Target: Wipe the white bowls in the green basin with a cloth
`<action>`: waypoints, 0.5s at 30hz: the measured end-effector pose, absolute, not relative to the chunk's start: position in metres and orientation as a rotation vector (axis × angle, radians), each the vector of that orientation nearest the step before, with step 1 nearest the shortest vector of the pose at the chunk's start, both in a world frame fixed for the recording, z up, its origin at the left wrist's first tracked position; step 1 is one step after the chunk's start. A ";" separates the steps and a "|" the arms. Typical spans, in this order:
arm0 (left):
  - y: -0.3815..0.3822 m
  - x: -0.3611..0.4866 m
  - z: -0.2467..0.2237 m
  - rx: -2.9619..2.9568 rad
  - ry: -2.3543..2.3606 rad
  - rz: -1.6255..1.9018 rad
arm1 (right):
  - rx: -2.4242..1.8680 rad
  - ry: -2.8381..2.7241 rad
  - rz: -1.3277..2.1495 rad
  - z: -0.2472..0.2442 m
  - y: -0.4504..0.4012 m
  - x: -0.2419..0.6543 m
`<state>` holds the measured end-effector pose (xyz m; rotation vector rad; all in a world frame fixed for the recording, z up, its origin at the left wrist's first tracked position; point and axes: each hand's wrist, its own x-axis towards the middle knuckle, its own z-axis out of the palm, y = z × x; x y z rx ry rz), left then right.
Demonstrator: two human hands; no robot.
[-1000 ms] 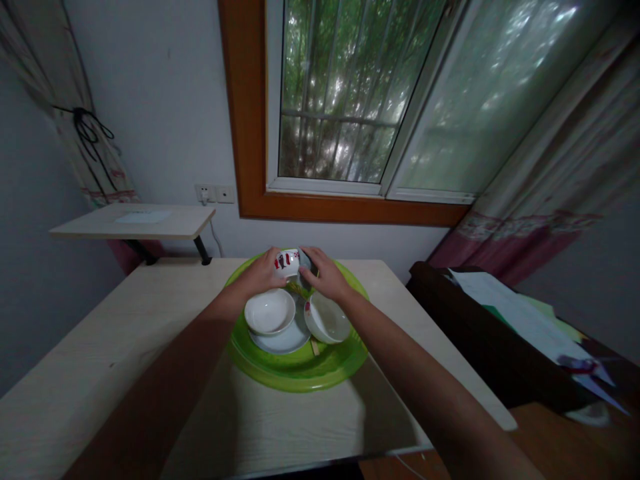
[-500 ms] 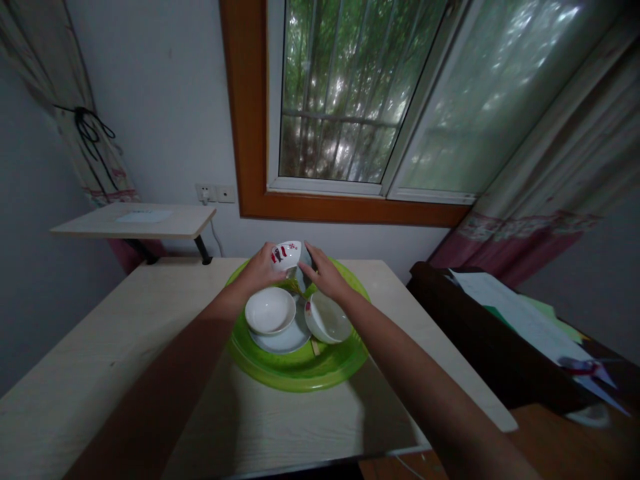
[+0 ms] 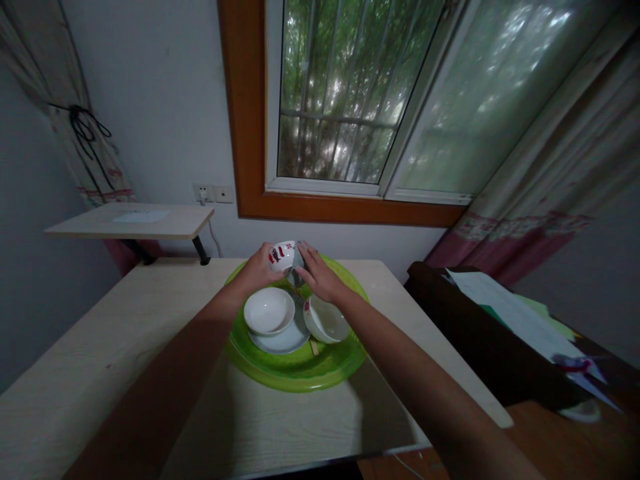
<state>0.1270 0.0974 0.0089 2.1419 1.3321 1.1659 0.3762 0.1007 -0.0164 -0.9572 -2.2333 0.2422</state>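
Above the back of a green basin [image 3: 295, 383], my left hand [image 3: 257, 270] grips a white bowl [image 3: 283, 255] with red and dark markings on its outside. The bowl is tilted on its side. My right hand [image 3: 323, 275] is at the bowl's right side, fingers together and thumb bent in against a grey patch. Whether that patch is a cloth or the bowl's shaded surface, I cannot tell. Below the hands, a plain white bowl [image 3: 269, 311] rests on a white plate [image 3: 280, 343] in the basin. A second bowl [image 3: 327, 320] leans to their right.
The basin stands on a pale wooden table [image 3: 165, 320]. A pale stick end [image 3: 314, 347] shows beside the plate. At the back left is a small raised shelf [image 3: 125, 220] holding a paper sheet. A window [image 3: 340, 93] lies behind, and a dark chair-like piece [image 3: 465, 333] with papers stands right.
My right hand has moved slightly left and its fingers lie closer over the bowl, hiding more of the grey patch. The left hand still holds the bowl.
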 end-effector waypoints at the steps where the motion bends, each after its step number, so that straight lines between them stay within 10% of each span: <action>1: 0.097 0.127 0.009 2.164 1.324 1.151 | -0.933 -2.262 0.201 -0.014 0.097 0.374; 15: 0.093 0.129 0.010 2.216 1.321 1.151 | -0.976 -2.225 0.321 -0.009 0.092 0.373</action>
